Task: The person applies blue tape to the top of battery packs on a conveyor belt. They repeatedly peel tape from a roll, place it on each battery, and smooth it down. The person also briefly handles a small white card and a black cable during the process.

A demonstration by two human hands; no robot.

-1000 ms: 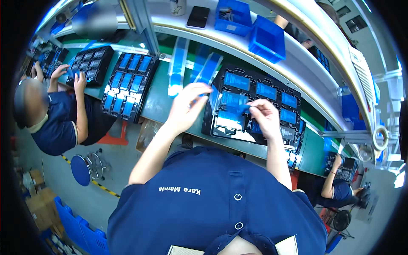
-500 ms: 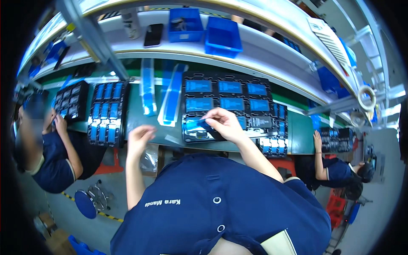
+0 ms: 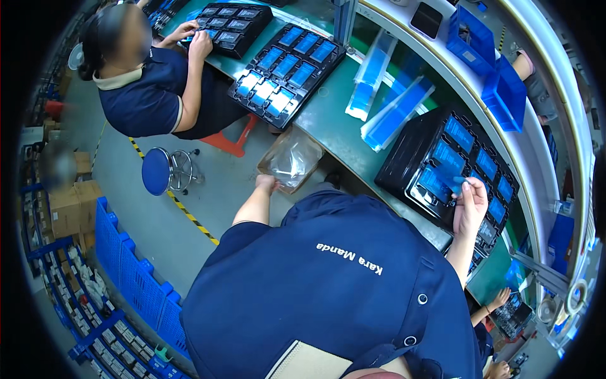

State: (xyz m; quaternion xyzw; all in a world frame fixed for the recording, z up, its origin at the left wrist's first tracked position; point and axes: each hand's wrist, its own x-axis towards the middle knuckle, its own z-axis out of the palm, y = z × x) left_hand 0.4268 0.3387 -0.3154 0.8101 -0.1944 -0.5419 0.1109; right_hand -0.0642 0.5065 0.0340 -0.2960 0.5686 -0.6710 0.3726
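Observation:
My right hand (image 3: 471,205) pinches a small piece of blue film (image 3: 459,182) over a black plastic tray (image 3: 404,151). Flat blue-faced rectangular pieces, such as one at the near corner (image 3: 435,181), sit in the tray's pockets. Down to the left, below the table edge, my left hand (image 3: 267,183) is beside a carton lined with clear plastic (image 3: 291,159); its fingers are too small and partly hidden to read. Long strips of blue film in clear sleeves (image 3: 390,120) lie on the green table behind the tray.
Another filled black tray (image 3: 287,72) rests farther left on the table (image 3: 331,104). Beyond it a co-worker (image 3: 148,95) handles a similar tray. The shelf carries blue bins (image 3: 505,95) and a phone (image 3: 427,20). A blue round stool (image 3: 156,170) stands behind.
My view has swung to the left. My left hand has gone from above the table down to the lined carton. My right hand has lifted the blue film from the tray's near corner.

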